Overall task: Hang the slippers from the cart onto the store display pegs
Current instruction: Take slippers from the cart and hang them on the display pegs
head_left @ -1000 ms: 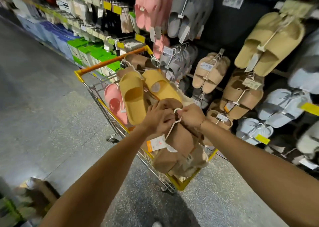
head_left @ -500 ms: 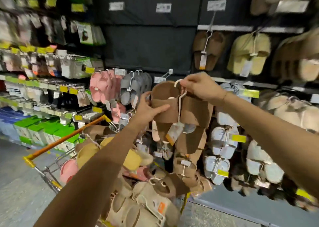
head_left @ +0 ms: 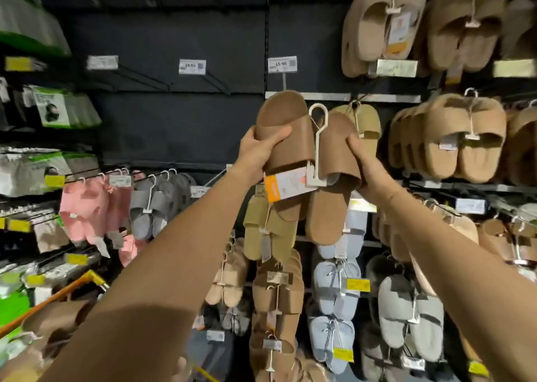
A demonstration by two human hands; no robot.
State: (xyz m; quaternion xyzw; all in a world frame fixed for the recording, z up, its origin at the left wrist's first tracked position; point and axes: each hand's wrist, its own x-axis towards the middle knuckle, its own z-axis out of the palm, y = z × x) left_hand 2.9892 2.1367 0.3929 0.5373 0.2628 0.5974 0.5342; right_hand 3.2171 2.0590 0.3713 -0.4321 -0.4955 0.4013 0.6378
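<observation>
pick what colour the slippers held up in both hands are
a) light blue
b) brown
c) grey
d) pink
b: the pair of slippers on the white hanger, gripped by the left hand and right hand, is plain brown.

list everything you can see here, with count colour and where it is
brown slippers: one pair, brown, held up before the display on a white hanger
orange tag: one, orange and white, hanging under that pair
hung slippers: many pairs; tan at right, pink and grey at left, pale blue low centre
price label: one, white, on a bare peg above
cart handle: one, orange, lower left
left hand: grips left slipper
right hand: grips right slipper
</observation>
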